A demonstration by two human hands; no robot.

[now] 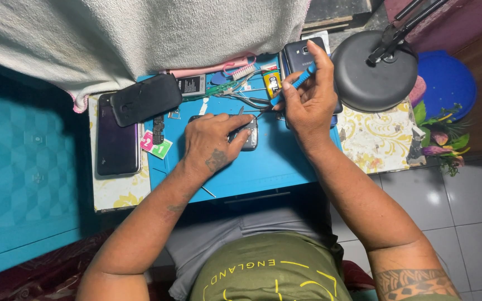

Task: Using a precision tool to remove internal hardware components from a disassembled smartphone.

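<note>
I see my left hand (210, 146) pressed flat on a small opened phone with a grey metal back (245, 134), its grip spread and pinning the device rather than curled around it; the thumb and forefinger rest along the phone's edge. That phone lies near the middle of the blue rubber work mat (269, 161), which covers the small surface with a yellow floral cloth (375, 145).

My right hand (308, 100) has its grip clenched around a blue-handled precision screwdriver (297, 82), held tilted with the tip angled down towards the top corner of the opened phone; I cannot tell whether the tip actually touches it.

Just behind the right hand lies a dark smartphone with a rear camera (299, 54), partly covered by my fingers. Metal tweezers (241, 99) sit on the mat beyond the opened phone, near a pink toothbrush (235, 69) and a small yellow battery-like cell (273, 83). To the left, a black phone case (145, 99) overlaps a large glossy purple-black smartphone (117, 139), and just beside them are pink and green numbered wipe packets (154, 146). A flat black phone battery (191, 85) rests at the mat's far edge.

A round black lamp base (375, 69) stands at the right of the surface, with artificial flowers (442, 136) near it over the tiled floor.
</note>
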